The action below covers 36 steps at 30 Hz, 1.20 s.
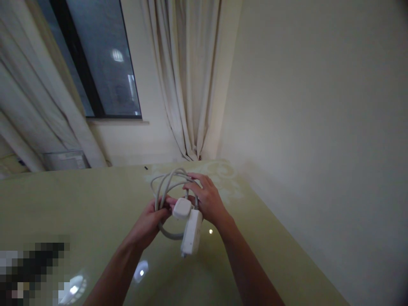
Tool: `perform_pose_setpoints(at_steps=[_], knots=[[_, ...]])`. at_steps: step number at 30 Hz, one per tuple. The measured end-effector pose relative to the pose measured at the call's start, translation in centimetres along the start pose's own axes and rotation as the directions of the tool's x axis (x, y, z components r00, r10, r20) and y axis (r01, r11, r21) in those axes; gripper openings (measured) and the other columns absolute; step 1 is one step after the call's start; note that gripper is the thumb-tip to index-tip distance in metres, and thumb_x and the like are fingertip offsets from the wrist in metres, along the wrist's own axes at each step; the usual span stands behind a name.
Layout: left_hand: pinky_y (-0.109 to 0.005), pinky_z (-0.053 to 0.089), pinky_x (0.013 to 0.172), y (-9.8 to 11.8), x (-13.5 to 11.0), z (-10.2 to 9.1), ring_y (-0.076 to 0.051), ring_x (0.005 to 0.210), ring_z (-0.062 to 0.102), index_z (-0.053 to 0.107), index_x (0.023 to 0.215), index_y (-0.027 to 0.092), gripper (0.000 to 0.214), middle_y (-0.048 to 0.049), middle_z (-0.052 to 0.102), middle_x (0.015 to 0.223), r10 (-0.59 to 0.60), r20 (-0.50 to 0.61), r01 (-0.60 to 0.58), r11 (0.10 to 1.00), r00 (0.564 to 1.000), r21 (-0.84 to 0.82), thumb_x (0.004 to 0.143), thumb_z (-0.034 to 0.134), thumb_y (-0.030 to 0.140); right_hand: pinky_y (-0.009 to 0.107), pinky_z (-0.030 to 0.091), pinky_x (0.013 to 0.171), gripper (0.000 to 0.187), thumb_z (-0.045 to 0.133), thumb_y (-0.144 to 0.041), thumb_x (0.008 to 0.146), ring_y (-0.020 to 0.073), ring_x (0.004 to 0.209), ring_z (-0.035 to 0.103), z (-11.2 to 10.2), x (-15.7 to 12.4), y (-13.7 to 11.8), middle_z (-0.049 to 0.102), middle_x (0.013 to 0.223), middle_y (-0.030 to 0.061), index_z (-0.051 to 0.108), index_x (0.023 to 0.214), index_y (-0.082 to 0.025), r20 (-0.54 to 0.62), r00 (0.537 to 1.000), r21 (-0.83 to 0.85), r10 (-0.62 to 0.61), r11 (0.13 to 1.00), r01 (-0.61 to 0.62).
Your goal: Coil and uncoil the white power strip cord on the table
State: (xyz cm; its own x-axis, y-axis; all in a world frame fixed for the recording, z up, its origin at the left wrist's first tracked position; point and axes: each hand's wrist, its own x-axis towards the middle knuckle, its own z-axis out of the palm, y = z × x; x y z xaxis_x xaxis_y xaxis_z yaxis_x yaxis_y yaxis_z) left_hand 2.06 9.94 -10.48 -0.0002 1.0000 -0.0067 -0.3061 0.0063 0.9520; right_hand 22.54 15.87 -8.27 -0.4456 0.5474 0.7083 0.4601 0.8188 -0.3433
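Note:
A pale grey-white cable (168, 180) is gathered in loose loops between my hands, above the green tabletop. My left hand (154, 219) is closed round the loops on their left side. On the right, my right hand (204, 193) curls over the top of the coil, its fingers wrapped on the cable. A white square plug (182, 208) hangs at the front of the coil. Beside it, a white oblong box (192, 233), possibly a power strip or adapter, slants downward. Some fingertips are hidden behind the plug and the cable.
The glossy green table (105, 204) reflects several lights. A small dark object (145, 168) lies near its far edge. Behind stand a curtain (188, 76) and a dark-framed window (102, 59). A bare wall (318, 127) borders the table's right side. The lower left corner is pixelated.

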Motion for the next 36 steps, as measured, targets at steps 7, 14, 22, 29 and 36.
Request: perform_pose_setpoints(at_steps=[7, 14, 22, 29, 36], knots=[[-0.033, 0.057, 0.085, -1.0, 0.4, -0.7, -0.023, 0.092, 0.071, 0.078, 0.09, 0.018, 0.019, -0.0073, 0.079, 0.092, -0.034, 0.04, 0.027, 0.988, 0.999, 0.151, 0.074, 0.084, 0.026, 0.046, 0.048, 0.11, 0.018, 0.073, -0.025, 0.098, 0.0286, 0.125, 0.066, 0.7, -0.2, 0.6, 0.074, 0.133, 0.0108, 0.079, 0.114, -0.027, -0.03, 0.997, 0.064, 0.065, 0.996, -0.063], [-0.051, 0.058, 0.1, -0.7, 0.9, 0.1, -0.033, 0.108, 0.075, 0.082, 0.102, 0.018, 0.026, -0.0157, 0.081, 0.112, 0.152, 0.079, -0.17, 0.922, 0.985, 0.347, 0.081, 0.074, 0.031, 0.041, 0.056, 0.099, 0.02, 0.076, -0.045, 0.093, 0.0262, 0.1, 0.073, 2.1, 0.1, 1.4, 0.08, 0.1, 0.0059, 0.08, 0.091, -0.025, -0.079, 0.91, 0.604, 0.408, 0.746, -0.282], [-0.054, 0.039, 0.125, -1.0, 0.6, 0.7, -0.035, 0.145, 0.058, 0.07, 0.138, 0.023, 0.065, -0.018, 0.065, 0.152, 0.091, 0.055, -0.095, 0.994, 0.994, 0.061, 0.08, 0.089, 0.046, 0.043, 0.063, 0.101, 0.046, 0.081, -0.069, 0.082, 0.0222, 0.1, 0.073, 2.2, 0.4, 0.0, 0.074, 0.098, 0.0033, 0.073, 0.086, -0.024, 0.031, 0.788, 0.897, 0.615, 0.33, -0.294], [-0.046, 0.047, 0.122, 2.8, -0.3, 0.9, -0.026, 0.138, 0.063, 0.075, 0.122, 0.024, 0.042, -0.0102, 0.071, 0.141, 0.119, -0.262, -0.246, 0.811, 0.958, -0.531, 0.099, 0.067, 0.058, 0.042, 0.066, 0.09, 0.051, 0.084, -0.069, 0.079, 0.0191, 0.088, 0.074, 2.4, 0.3, -1.3, 0.073, 0.091, 0.0024, 0.068, 0.079, -0.021, 0.207, 0.759, 0.93, 0.617, 0.116, -0.348], [-0.044, 0.058, 0.111, 5.0, -0.8, 1.3, -0.02, 0.112, 0.073, 0.075, 0.096, 0.022, 0.039, -0.005, 0.076, 0.103, 0.115, -0.395, -0.343, 0.742, 0.912, -0.576, 0.108, 0.052, 0.052, 0.038, 0.064, 0.088, 0.054, 0.082, -0.072, 0.077, 0.0207, 0.096, 0.072, 3.0, 0.3, -1.5, 0.071, 0.088, 0.0026, 0.07, 0.069, -0.02, 0.215, 0.7, 0.914, 0.681, 0.113, -0.391]])
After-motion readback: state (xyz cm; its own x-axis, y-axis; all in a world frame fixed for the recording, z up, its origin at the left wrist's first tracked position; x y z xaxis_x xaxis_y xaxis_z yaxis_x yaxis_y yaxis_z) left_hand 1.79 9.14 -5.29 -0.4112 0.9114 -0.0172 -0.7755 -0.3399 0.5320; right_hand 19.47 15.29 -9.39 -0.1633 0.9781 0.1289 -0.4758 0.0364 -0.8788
